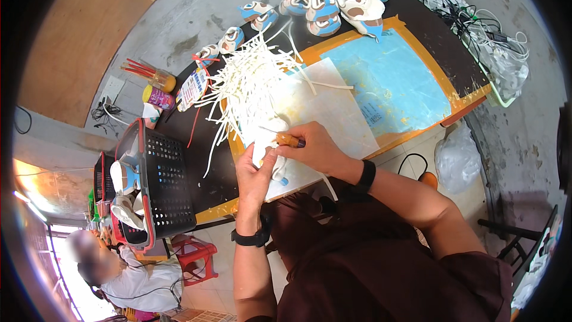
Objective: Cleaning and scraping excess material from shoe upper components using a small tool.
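Near the table's front edge, my left hand [253,176] grips a soft white shoe upper [262,150], with the thumb pressed on it. A bit of blue shows at its lower end. Wrapped in the fingers of my right hand [319,148] is a slim hand tool [289,139] with an amber handle. Its thin metal shaft points left across the white piece; the exact kind of tip is too small to tell. Just beyond both hands lies a big tangled heap of white strips [247,77]. A pale translucent sheet [333,104] lies beneath and to the right of the work.
White, blue and brown shoe uppers [325,9] stand along the far edge. A black basket [170,173] holding more is at the left, by a yellow pot [162,80]. A blue taped sheet [405,77] covers the right. Another person [140,271] sits at lower left.
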A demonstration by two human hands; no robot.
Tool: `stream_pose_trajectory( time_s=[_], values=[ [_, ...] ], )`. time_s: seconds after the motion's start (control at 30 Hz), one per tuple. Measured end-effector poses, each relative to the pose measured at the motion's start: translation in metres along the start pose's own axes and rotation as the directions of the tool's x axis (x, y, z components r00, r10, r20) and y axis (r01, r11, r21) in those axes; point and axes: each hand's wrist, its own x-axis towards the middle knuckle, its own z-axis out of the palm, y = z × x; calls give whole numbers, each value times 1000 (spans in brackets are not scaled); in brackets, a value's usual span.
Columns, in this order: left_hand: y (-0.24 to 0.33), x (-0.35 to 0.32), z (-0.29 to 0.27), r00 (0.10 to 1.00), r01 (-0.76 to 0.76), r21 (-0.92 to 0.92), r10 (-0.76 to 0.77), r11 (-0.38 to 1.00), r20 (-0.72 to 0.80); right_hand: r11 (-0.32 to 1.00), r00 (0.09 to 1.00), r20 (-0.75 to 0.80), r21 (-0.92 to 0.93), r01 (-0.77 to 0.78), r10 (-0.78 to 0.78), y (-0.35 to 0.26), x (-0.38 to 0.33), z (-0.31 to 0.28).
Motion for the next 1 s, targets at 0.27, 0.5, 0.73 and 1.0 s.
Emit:
stream_pose_trajectory(
  time_s=[0.27,0.5,0.73,1.0],
  values=[
    [-6,4,-8,999,40,5,-40,999,-30,998,975,220,-64,-27,40,22,14,-8],
    [-2,7,-6,999,45,-17,-45,999,-9,998,967,244,-37,-58,66,22,19,-13],
    [0,6,-8,998,51,-17,-50,999,38,995,978,204,-92,-27,45,4,23,-15],
    [2,6,-8,997,36,10,-36,999,69,994,995,101,-108,13,-2,4,26,-10]
  ],
)
